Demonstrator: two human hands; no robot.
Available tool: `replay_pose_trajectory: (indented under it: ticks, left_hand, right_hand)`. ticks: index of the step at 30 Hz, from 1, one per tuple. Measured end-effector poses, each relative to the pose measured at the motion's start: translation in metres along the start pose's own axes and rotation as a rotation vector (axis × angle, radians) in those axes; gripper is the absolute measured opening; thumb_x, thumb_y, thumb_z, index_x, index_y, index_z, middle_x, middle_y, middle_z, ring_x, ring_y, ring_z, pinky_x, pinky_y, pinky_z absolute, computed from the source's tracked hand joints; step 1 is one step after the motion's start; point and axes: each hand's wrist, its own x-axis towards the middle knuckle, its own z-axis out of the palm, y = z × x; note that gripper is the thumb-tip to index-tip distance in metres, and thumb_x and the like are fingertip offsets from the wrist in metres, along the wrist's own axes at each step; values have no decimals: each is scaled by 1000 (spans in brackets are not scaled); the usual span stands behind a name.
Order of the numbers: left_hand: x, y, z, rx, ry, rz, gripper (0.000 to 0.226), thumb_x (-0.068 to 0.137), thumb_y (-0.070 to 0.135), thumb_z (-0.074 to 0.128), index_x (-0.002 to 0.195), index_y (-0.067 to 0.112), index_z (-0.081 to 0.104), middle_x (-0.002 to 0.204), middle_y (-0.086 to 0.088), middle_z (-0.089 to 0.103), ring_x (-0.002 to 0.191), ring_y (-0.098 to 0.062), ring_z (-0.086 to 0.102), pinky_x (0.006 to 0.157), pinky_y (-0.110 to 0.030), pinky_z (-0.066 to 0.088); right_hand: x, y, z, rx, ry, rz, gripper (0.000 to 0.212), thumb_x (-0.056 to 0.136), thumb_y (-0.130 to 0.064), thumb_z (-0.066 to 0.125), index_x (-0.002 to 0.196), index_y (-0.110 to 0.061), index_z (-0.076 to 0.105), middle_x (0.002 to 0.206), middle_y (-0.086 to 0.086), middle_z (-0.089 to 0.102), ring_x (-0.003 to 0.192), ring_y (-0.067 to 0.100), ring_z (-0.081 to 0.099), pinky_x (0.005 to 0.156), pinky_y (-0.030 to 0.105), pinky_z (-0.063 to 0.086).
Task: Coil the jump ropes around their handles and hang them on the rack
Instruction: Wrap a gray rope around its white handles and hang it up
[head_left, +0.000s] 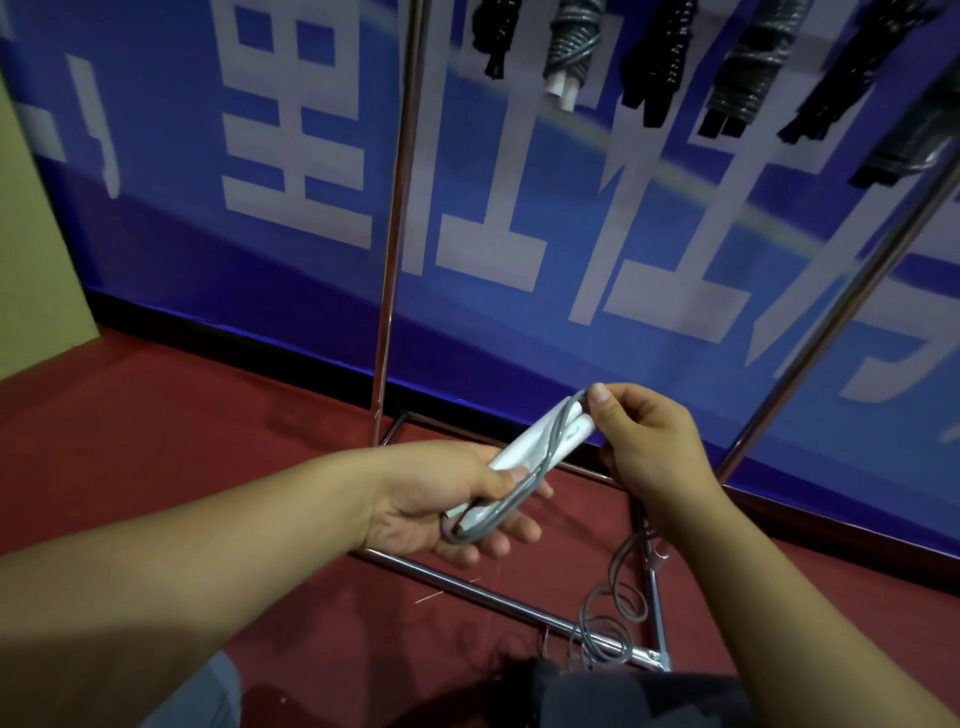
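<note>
The left hand (447, 504) grips the lower end of the two white handles (540, 441), thumb on top and fingers curled beneath, holding them side by side and tilted up toward 1 o'clock, just right of frame centre. The right hand (649, 447) pinches the grey rope (524, 483) at the handles' upper tips, where a turn or two already lies along them, and the slack drops toward 5 o'clock in loose loops (613, 618) over the rack (395, 218) base on the red floor (156, 467). At 12 to 2 o'clock, wound ropes (569, 47) hang against the blue banner (571, 234).
</note>
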Motion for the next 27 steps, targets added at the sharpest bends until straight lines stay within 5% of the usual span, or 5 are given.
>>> replay_pose_trajectory:
  ticks: [5, 13, 17, 24, 27]
  left_hand:
    - [2, 6, -6, -105, 5, 26, 24, 107, 27, 42, 118, 14, 60, 62, 5, 49, 45, -2, 34, 34, -11, 21]
    - [1, 13, -14, -204, 60, 85, 38, 100, 44, 48, 114, 11, 61, 60, 6, 43, 41, 0, 26, 34, -11, 15]
    - [-3, 14, -17, -108, -20, 70, 40, 99, 43, 50, 117, 9, 62, 62, 5, 43, 43, 0, 26, 35, -11, 18]
    - [-3, 6, -11, 170, -263, -24, 37, 96, 38, 52, 113, 7, 63, 63, 5, 49, 41, 0, 32, 33, -11, 22]
    - [-5, 8, -12, 234, -353, 30, 32, 93, 38, 54, 106, 10, 64, 66, 4, 58, 39, -1, 38, 33, -13, 24]
  right_hand:
    - [4, 7, -10, -96, 72, 82, 47, 94, -49, 63, 60, -16, 57, 49, -4, 43, 47, 13, 35, 51, 27, 31]
    - [3, -3, -16, -3, 147, 162, 54, 80, -65, 65, 71, -16, 45, 57, 5, 34, 51, 19, 34, 50, 35, 47]
    - [2, -9, -14, 193, 109, 143, 46, 82, -56, 65, 70, -19, 40, 54, 2, 28, 44, 14, 23, 42, 25, 24]
    - [-3, -10, -8, 117, 9, -20, 50, 79, -52, 65, 73, -5, 50, 60, 6, 32, 54, 13, 31, 48, 25, 32]
    - [-4, -9, -8, 143, -80, 20, 42, 78, -53, 66, 63, -17, 51, 61, 7, 32, 53, 14, 31, 49, 25, 31]
